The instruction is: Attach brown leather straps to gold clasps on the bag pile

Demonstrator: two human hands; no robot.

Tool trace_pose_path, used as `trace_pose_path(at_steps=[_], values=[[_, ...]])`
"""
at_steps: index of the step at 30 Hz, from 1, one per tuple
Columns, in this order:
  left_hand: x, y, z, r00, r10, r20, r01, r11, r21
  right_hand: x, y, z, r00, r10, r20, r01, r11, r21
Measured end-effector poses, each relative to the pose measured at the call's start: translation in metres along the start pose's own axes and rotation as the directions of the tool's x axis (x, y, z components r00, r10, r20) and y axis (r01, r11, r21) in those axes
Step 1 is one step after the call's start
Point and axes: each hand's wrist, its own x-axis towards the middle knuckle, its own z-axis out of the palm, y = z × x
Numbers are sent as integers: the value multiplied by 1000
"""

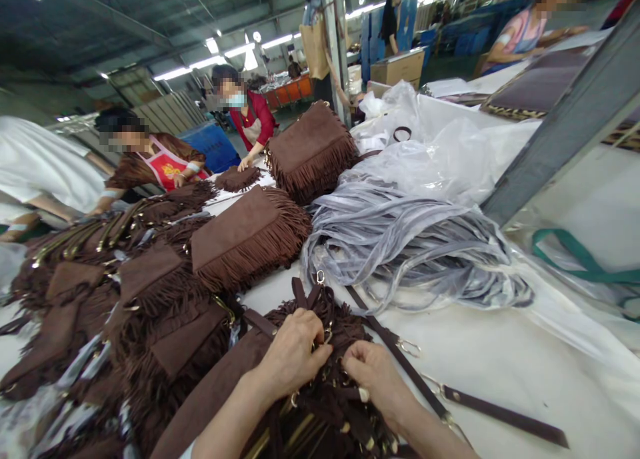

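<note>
**Inspector:** State of the hands?

**Assistant:** The left hand (pixel 293 352) has its fingers curled and pressed into the fringe of the brown fringed bag (pixel 325 406). The right hand (pixel 377 372), just beside it, pinches a fringe strand. The bag lies under both hands on the desk (pixel 500 359).

**Inspector:** Edges and room?

**Assistant:** Right of the right hand the desk is bare except for a loose strap (pixel 500 412) running outward from the bag. Left of the left hand a pile of fringed bags (pixel 150 299) crowds close, almost touching the bag. The desk's near edge is out of view.

**Inspector:** Containers?

**Assistant:** Beyond both hands, near them, lies a bundle of film-wrapped straps (pixel 415 246). Farther off is a crumpled clear plastic bag (pixel 440 152) with a dark loop showing inside it. A cardboard box (pixel 397 66) stands well beyond; I cannot tell its contents.
</note>
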Motion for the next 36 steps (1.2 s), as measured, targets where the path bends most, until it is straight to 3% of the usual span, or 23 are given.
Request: trace_pose_path(at_steps=[5,9,12,14,15,17,18,19,21,23,25,27,30,32,34,36], values=[[-2,6,7,985,170,31,-171,984,48,0,1,1,1000,25,-7,-25,1000,3],[-10,14,16,987,149,64,-157,976,148,-3,1,6,999,13,-51,-16,998,-59],[-12,18,17,991,112,77,-124,976,177,-10,12,-5,997,-79,-9,78,993,-92],[-12,18,17,991,97,91,-112,980,164,-18,32,-28,972,-232,-32,219,946,-239],[-11,18,17,992,92,91,-105,983,153,-23,45,-44,941,-332,-61,287,882,-374],[-11,18,18,994,83,77,-93,987,131,-30,77,-80,805,-582,-118,353,629,-693],[-10,17,18,995,80,67,-88,988,124,-33,93,-97,746,-657,-109,315,493,-811],[-10,17,19,995,78,59,-84,989,119,-35,108,-112,719,-691,-75,266,372,-889],[-9,17,19,996,78,46,-82,991,110,-35,132,-132,719,-695,-14,198,224,-954],[-9,17,19,996,77,39,-81,992,100,-33,147,-139,746,-666,16,194,194,-962],[-10,18,19,996,78,34,-81,993,90,-28,153,-139,753,-658,-1,210,242,-947],[-10,17,19,997,78,25,-80,994,79,-25,150,-139,765,-639,-81,208,364,-908],[-12,16,20,997,80,9,-80,994,68,-27,129,-140,889,-387,-245,146,745,-651],[-12,15,21,997,79,7,-79,995,61,-34,105,-136,959,-172,-227,87,936,-340],[-12,15,22,997,77,8,-77,996,53,-41,78,-126,985,-82,-151,64,991,-118],[-11,15,21,997,76,5,-76,996,43,-45,54,-111,993,-66,-94,62,997,-49]])
